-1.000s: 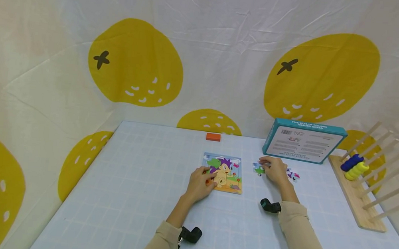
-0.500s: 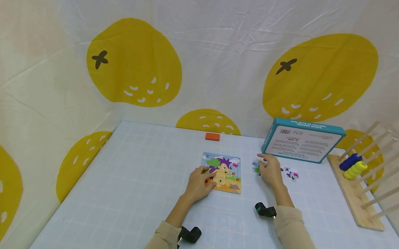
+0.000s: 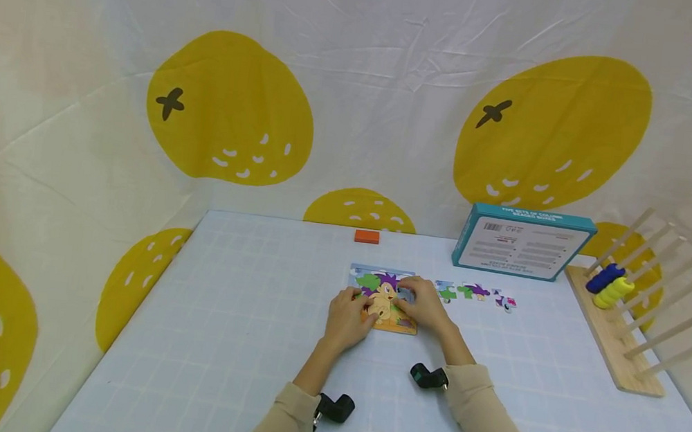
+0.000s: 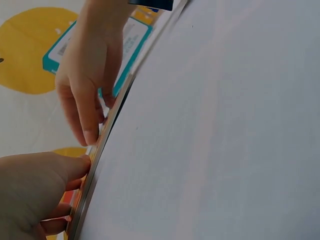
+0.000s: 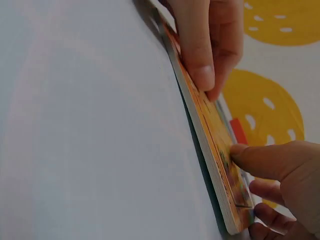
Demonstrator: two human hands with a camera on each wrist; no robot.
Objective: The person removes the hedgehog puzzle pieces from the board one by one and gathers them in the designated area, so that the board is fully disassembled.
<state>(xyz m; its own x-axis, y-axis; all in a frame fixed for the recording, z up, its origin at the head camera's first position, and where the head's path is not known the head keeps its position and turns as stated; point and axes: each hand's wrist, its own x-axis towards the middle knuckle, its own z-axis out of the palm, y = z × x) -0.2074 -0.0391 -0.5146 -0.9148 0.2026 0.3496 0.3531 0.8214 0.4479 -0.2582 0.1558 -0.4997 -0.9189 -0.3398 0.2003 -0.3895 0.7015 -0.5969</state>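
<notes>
A jigsaw puzzle board (image 3: 389,321) with a purple-haired hedgehog picture lies flat on the table. My left hand (image 3: 346,319) holds it at its left side, the thumb on its lower part. My right hand (image 3: 428,306) is over the right part, thumb and fingertips touching the picture and pointing left. In the right wrist view, the right thumb (image 5: 245,154) rests on the board's face, while the other fingers bend near its right edge. Loose puzzle pieces lie just right of the board: a green one (image 3: 447,295), a purple-and-green one (image 3: 475,291) and one with pink (image 3: 506,302).
A teal-edged box (image 3: 525,244) leans at the back right. Beside it stands a wooden rack of upright pegs (image 3: 618,339) carrying blue beads (image 3: 605,278) and yellow beads (image 3: 614,293). An orange block (image 3: 367,237) lies at the table's back edge, before a fruit-print curtain (image 3: 387,109).
My right hand has moved left from the loose pieces onto the right part of the puzzle board, uncovering the pieces. The left hand has stayed at the board's left side.
</notes>
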